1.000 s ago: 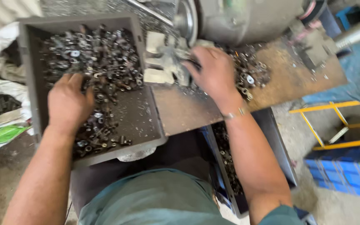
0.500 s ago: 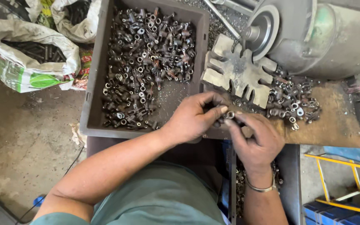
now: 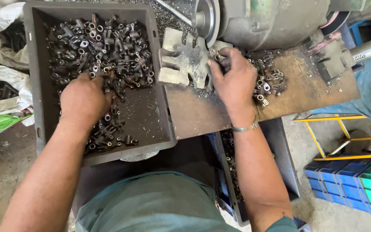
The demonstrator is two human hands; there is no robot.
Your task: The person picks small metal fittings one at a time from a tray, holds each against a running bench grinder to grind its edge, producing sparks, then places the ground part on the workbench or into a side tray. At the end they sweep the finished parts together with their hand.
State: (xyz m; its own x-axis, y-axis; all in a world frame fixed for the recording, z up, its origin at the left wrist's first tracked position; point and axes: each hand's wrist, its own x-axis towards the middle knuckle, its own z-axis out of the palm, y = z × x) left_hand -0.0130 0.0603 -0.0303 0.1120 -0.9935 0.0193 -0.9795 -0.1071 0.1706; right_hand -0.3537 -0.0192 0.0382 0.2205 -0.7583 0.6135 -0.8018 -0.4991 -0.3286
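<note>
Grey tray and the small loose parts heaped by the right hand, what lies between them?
In the head view, a notched metal fixture plate lies on the workbench between them.

A single camera worn on the person's head looks almost straight down, from close above, over the person's green-shirted chest at the bottom edge and along both forearms. The view faces forward onto the grey plastic bin of small dark metal parts [image 3: 37,86] at left and the rusty brown metal workbench plate [image 3: 305,92] at right, with the grey-green motor housing [image 3: 271,19] cut off at the top edge. No second view shares the scene.
</note>
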